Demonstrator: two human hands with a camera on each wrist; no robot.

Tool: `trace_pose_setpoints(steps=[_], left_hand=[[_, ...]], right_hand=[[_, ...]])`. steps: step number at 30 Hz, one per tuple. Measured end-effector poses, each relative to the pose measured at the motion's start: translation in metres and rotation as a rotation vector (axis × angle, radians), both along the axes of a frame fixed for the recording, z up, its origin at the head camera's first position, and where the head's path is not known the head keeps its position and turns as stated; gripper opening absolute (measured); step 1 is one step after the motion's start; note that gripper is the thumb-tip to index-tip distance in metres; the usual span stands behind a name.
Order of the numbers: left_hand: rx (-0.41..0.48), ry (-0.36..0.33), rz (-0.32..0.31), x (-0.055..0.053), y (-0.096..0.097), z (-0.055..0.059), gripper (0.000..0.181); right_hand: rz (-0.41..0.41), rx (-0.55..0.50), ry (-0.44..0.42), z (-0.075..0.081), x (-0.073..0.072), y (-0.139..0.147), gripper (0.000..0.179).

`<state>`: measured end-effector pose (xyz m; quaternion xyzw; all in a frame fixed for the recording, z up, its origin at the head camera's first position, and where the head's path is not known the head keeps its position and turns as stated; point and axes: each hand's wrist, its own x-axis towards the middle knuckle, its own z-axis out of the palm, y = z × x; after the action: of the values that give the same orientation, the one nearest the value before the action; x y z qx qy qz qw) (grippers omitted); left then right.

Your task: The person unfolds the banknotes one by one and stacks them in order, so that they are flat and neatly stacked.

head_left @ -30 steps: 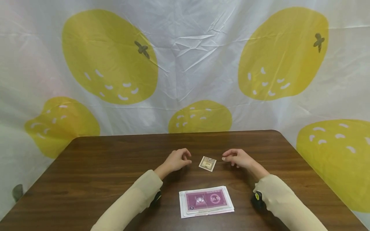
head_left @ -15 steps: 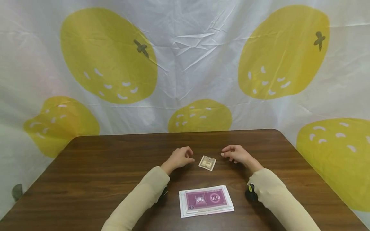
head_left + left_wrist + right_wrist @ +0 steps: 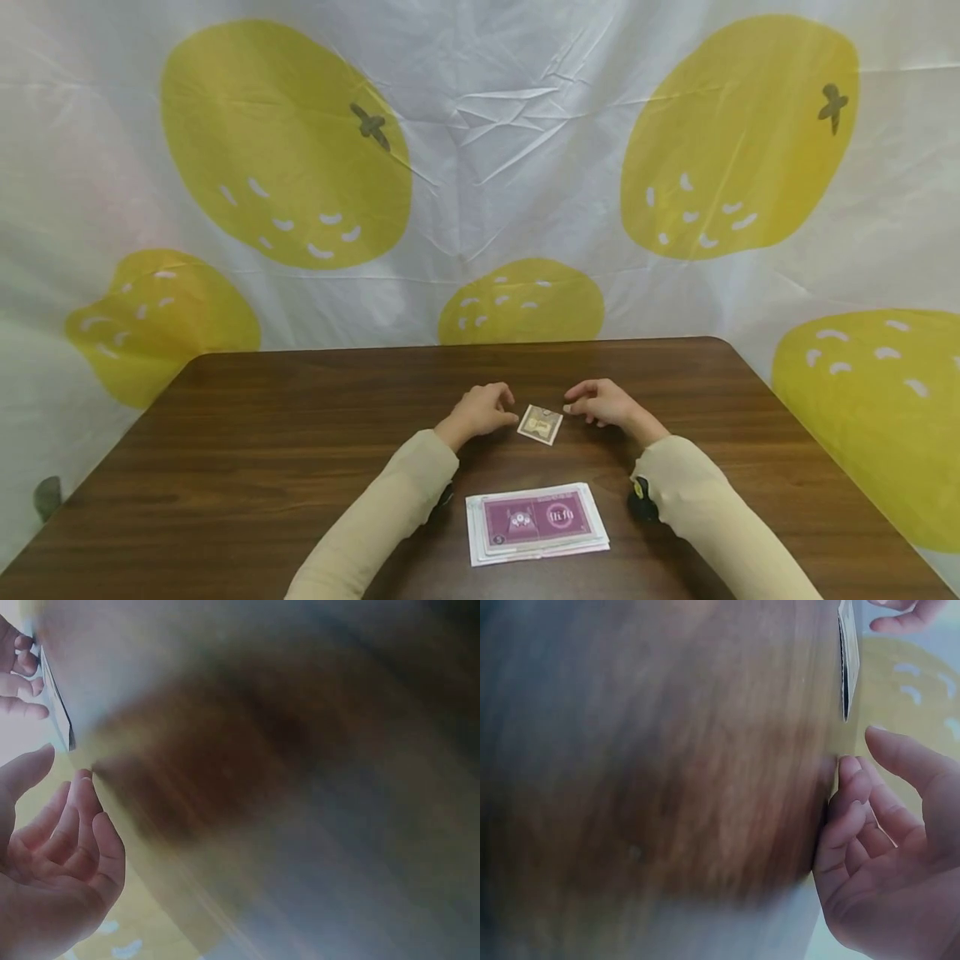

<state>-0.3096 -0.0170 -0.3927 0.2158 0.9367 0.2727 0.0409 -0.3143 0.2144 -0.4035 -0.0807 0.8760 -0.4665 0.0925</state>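
Observation:
A small folded banknote (image 3: 540, 425), tan and brown with pale edges, lies on the table between the hands. In both wrist views the folded note (image 3: 58, 701) appears almost edge-on as a thin sliver. My left hand (image 3: 480, 410) is just left of it, thumb and loosely bent fingers apart; in the left wrist view a small gap separates the thumb from the note. On the other side, my right hand (image 3: 606, 403) has bent fingers with nothing between them. In the right wrist view its thumb (image 3: 907, 757) stays clear of the paper.
Nearer the person lies a stack of paper notes (image 3: 537, 523), a purple one on top. The brown wooden table (image 3: 300, 433) ends at a white curtain (image 3: 517, 208) printed with yellow fruit. A dark rounded object (image 3: 48, 498) shows beyond the left edge.
Both hands have moved inward toward the folded note, the left one rightward and the right one leftward. The folded note and the stack stay where they were.

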Motion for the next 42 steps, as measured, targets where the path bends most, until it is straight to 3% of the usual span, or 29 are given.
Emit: trace_pose_setpoints(steps=[14, 26, 37, 42], left_hand=[[-0.09, 0.005, -0.018, 0.002, 0.009, -0.003, 0.027], [-0.121, 0.01, -0.017, 0.004, 0.012, -0.003, 0.029], [-0.132, 0.018, -0.025, 0.003, 0.011, -0.003, 0.027], [-0.11, 0.017, -0.023, 0.005, 0.011, -0.002, 0.019]], right_hand=[[0.067, 0.037, 0.003, -0.001, 0.002, -0.006, 0.025], [0.084, 0.184, 0.032, 0.0, 0.003, -0.015, 0.022], [0.085, 0.071, 0.01, -0.003, 0.003, -0.016, 0.016], [0.133, -0.023, 0.016, -0.003, 0.004, -0.016, 0.012]])
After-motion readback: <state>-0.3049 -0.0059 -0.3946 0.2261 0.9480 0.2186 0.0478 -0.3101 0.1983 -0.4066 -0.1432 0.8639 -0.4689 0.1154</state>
